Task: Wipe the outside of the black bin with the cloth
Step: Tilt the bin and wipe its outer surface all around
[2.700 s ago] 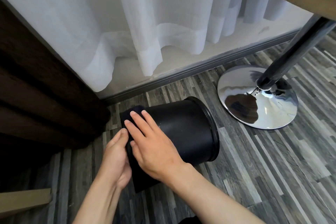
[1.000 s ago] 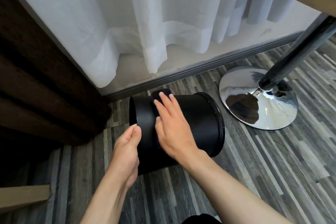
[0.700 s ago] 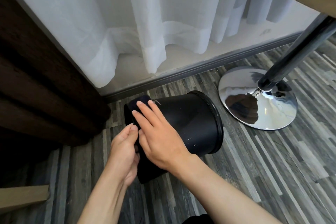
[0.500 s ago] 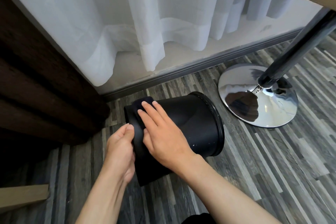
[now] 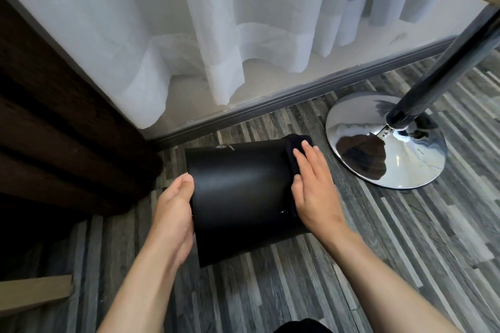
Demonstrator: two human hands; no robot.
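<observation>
The black bin [image 5: 238, 194] lies on its side on the striped grey floor, base end to the left and rim end to the right. My left hand [image 5: 176, 211] cups the base end and steadies it. My right hand [image 5: 311, 184] lies flat with fingers together, pressing a dark cloth [image 5: 293, 146] against the bin's wall at the rim end. Only the cloth's top and left edge show past my fingers; the bin's opening is hidden behind my right hand.
A chrome table base [image 5: 387, 143] with a dark pole [image 5: 446, 73] stands close on the right. White curtains [image 5: 216, 21] and a grey skirting strip [image 5: 297, 92] run behind the bin. Dark wooden furniture [image 5: 54, 130] fills the left; a light wood piece [image 5: 35, 292] lies lower left.
My right hand has slid the cloth from the bin's base end across to the rim end. The bin's base has swung more toward me, and my left hand now cups it.
</observation>
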